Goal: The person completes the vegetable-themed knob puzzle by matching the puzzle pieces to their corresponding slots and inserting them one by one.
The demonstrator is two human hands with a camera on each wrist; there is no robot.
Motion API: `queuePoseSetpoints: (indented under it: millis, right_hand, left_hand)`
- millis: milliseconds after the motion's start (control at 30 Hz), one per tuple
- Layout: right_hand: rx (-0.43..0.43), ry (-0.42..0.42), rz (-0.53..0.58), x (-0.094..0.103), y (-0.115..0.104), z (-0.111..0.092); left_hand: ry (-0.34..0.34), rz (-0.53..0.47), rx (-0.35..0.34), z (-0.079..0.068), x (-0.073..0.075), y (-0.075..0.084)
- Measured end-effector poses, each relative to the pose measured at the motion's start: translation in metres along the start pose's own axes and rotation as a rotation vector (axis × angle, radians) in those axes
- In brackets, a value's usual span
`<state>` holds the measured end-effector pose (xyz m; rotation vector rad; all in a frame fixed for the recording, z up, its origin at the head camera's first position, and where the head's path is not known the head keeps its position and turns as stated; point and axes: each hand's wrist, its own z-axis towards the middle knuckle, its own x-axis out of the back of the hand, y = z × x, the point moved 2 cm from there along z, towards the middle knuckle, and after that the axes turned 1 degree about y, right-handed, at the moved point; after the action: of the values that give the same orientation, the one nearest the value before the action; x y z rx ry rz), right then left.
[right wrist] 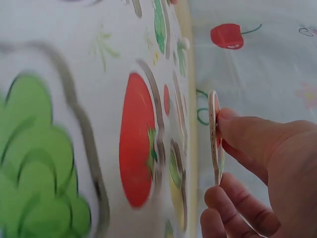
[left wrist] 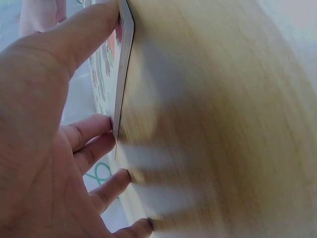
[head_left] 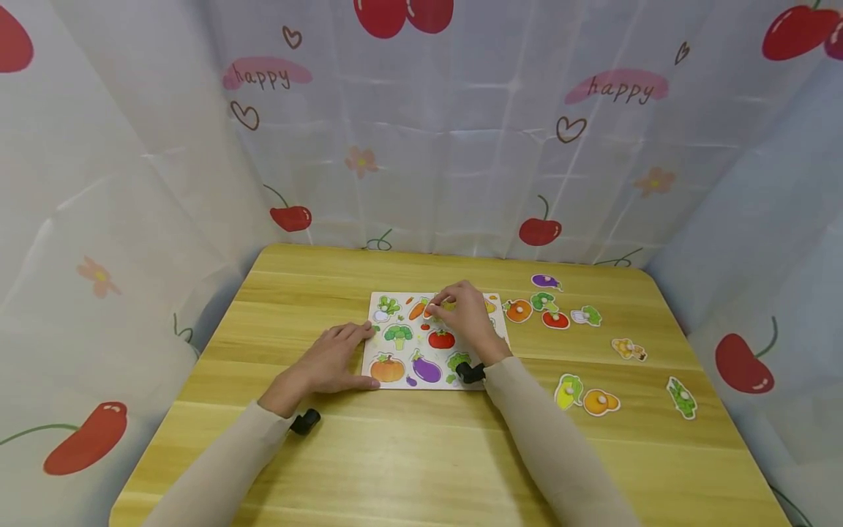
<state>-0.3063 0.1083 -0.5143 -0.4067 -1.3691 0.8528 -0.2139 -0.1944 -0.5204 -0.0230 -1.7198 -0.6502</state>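
Note:
A white vegetable puzzle board [head_left: 411, 340] lies on the table, with pictures of broccoli, a tomato, a pumpkin and an eggplant. My left hand [head_left: 331, 360] rests at its left side. In the left wrist view that thumb presses the board's edge near a corner, and the fingers spread out along the side and the tabletop. Above the board, my right hand [head_left: 466, 316] pinches a thin puzzle piece [right wrist: 214, 139] between thumb and fingers, beside the carrot picture [head_left: 418, 309]. The piece is turned edge-on in the right wrist view, so its picture is mostly hidden; some orange-red shows.
Right of the board lie several loose knobbed pieces, among them an eggplant [head_left: 546, 282], a pumpkin [head_left: 520, 312], a tomato [head_left: 557, 321] and a corn [head_left: 566, 393]. A green piece [head_left: 682, 399] lies farthest right. A printed curtain [head_left: 435, 139] surrounds the wooden table [head_left: 421, 454].

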Motion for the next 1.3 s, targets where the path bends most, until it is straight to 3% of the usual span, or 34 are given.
queuePoseSetpoints:
  millis: [300, 533, 1300]
  right_hand:
    - [-0.044, -0.04, 0.04, -0.023, -0.004, 0.009]
    - [-0.057, -0.027, -0.04, -0.032, -0.005, 0.015]
    - [-0.071, -0.017, -0.177, -0.039, -0.015, 0.018]
  left_hand:
    - [0.0, -0.009, -0.005, 0.001, 0.0, 0.002]
    - [-0.004, -0.005, -0.005, 0.001, -0.001, 0.001]
    - [0.023, 0.001, -0.02, 0.0, 0.001, 0.0]
